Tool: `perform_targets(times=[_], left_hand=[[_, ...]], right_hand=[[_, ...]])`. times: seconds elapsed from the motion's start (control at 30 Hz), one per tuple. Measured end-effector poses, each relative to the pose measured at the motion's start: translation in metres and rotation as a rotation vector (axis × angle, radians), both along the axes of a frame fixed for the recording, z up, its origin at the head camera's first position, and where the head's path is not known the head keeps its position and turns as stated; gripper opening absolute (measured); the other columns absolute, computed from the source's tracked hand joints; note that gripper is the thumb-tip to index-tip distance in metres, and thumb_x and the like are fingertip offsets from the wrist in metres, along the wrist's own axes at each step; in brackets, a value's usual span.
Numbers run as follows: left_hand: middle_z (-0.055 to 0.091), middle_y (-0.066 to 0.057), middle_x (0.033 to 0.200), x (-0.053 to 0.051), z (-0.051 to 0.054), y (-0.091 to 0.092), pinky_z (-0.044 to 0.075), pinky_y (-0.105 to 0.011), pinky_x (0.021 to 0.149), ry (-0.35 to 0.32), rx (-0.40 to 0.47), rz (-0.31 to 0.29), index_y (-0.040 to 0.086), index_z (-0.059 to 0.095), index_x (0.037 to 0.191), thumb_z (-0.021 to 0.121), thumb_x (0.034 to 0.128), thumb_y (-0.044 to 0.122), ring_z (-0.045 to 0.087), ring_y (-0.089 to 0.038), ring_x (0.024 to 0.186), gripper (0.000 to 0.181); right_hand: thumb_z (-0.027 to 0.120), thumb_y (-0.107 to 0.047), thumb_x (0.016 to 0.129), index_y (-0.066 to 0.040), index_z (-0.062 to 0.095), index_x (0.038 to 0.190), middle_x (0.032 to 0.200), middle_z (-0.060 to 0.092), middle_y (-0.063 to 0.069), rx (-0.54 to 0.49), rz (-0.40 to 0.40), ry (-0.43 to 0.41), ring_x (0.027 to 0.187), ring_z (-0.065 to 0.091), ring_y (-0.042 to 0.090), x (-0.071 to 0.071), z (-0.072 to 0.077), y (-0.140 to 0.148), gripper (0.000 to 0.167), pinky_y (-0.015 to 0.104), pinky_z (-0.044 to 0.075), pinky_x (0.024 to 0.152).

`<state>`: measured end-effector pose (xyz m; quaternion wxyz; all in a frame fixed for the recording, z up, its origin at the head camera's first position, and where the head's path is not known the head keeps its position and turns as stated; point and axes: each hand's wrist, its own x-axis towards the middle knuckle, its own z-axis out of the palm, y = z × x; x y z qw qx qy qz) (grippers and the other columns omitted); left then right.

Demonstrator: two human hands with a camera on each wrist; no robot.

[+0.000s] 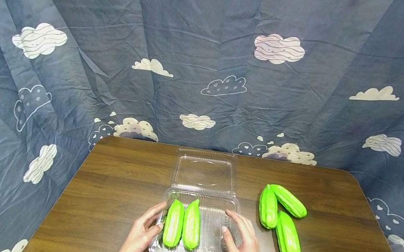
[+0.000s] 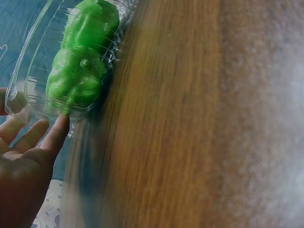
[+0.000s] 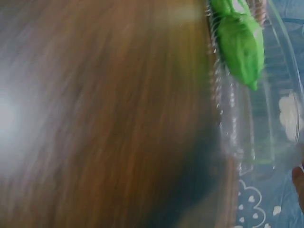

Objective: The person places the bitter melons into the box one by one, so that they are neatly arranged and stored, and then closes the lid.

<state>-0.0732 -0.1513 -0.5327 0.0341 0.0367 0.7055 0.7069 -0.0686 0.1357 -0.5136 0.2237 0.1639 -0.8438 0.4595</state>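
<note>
An open clear plastic clamshell container (image 1: 212, 228) lies on the table, its lid (image 1: 204, 172) folded back at the far side. Two glossy green ribbed gourd-like vegetables (image 1: 173, 223) lie side by side in its left half. My left hand (image 1: 143, 227) is at the container's left side; in the left wrist view its extended fingers (image 2: 58, 130) touch the end wall beside the green vegetables (image 2: 78, 78). Over the right side is my right hand (image 1: 246, 245), thumb and index finger spread apart. Only a fingertip (image 3: 298, 180) of it shows in the right wrist view, near the container's corner.
Three more green ribbed vegetables (image 1: 288, 237) lie on the brown wooden table (image 1: 112, 182), right of the container. A dark blue curtain (image 1: 196, 49) with a cloud print hangs behind the table and at its sides.
</note>
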Motion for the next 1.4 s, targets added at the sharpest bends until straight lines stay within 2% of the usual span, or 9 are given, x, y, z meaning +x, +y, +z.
perform_targets(times=[0.23,0.4,0.6,0.8,1.03,1.2,1.33,1.4], left_hand=[[0.04,-0.018,0.15,0.0,-0.001,0.0,0.038,-0.021,0.1,-0.005,-0.001,-0.006,0.0,0.049,0.141,0.056,0.087,-0.008,0.042,-0.037,0.133,0.056],[0.039,-0.02,0.15,-0.001,-0.003,0.0,0.04,-0.021,0.099,0.001,-0.001,-0.008,-0.002,0.048,0.141,0.055,0.0875,-0.009,0.041,-0.038,0.132,0.055],[0.041,-0.019,0.149,-0.002,-0.003,0.0,0.039,-0.02,0.1,0.003,-0.015,0.003,-0.002,0.05,0.14,0.057,0.0873,-0.009,0.043,-0.037,0.131,0.054],[0.042,-0.019,0.148,-0.002,-0.003,0.0,0.039,-0.021,0.1,0.018,-0.025,0.007,-0.002,0.05,0.14,0.057,0.0866,-0.009,0.044,-0.037,0.13,0.054],[0.043,-0.018,0.148,-0.002,-0.002,-0.001,0.038,-0.022,0.101,0.014,-0.032,0.002,-0.002,0.05,0.14,0.057,0.0864,-0.009,0.044,-0.037,0.13,0.054],[0.043,-0.017,0.148,-0.002,-0.002,-0.001,0.038,-0.022,0.101,0.011,-0.033,0.003,-0.001,0.05,0.14,0.057,0.0866,-0.008,0.044,-0.037,0.131,0.054],[0.043,-0.018,0.148,-0.002,-0.003,-0.001,0.038,-0.023,0.101,0.02,-0.036,0.004,-0.001,0.051,0.14,0.057,0.0863,-0.009,0.044,-0.037,0.13,0.054],[0.042,-0.018,0.148,-0.002,-0.003,-0.001,0.038,-0.023,0.101,0.017,-0.034,0.001,0.0,0.051,0.14,0.057,0.0862,-0.009,0.044,-0.037,0.131,0.055]], right_hand=[[0.074,0.005,0.08,-0.003,0.061,0.129,0.125,0.062,0.01,-0.035,-0.018,0.013,0.12,0.05,0.016,0.003,-0.004,0.019,0.051,0.017,0.031,0.104],[0.077,0.005,0.078,-0.004,0.062,0.128,0.124,0.062,0.01,-0.046,-0.073,0.007,0.121,0.049,0.009,0.007,-0.006,0.029,0.053,0.016,0.031,0.103],[0.079,0.005,0.074,-0.006,0.063,0.128,0.123,0.063,0.009,-0.014,-0.153,0.02,0.12,0.047,0.002,0.011,-0.01,0.045,0.057,0.012,0.03,0.101],[0.08,0.001,0.076,-0.01,0.06,0.133,0.128,0.061,0.009,0.051,-0.205,-0.033,0.124,0.041,-0.004,0.011,-0.011,0.063,0.061,0.009,0.026,0.102],[0.08,0.003,0.073,-0.009,0.061,0.132,0.127,0.06,0.013,0.079,-0.276,-0.018,0.126,0.04,-0.002,0.011,-0.014,0.087,0.063,0.009,0.024,0.104],[0.079,0.0,0.078,-0.014,0.059,0.135,0.131,0.059,0.013,0.104,-0.353,-0.076,0.127,0.038,-0.006,0.013,-0.013,0.103,0.062,0.004,0.022,0.099],[0.078,-0.003,0.081,-0.014,0.057,0.138,0.135,0.057,0.012,0.123,-0.371,-0.113,0.129,0.036,-0.005,0.013,-0.014,0.113,0.062,0.004,0.021,0.099],[0.078,-0.004,0.082,-0.013,0.056,0.139,0.137,0.055,0.011,0.141,-0.377,-0.136,0.131,0.036,-0.001,0.012,-0.016,0.117,0.062,0.004,0.02,0.099]])
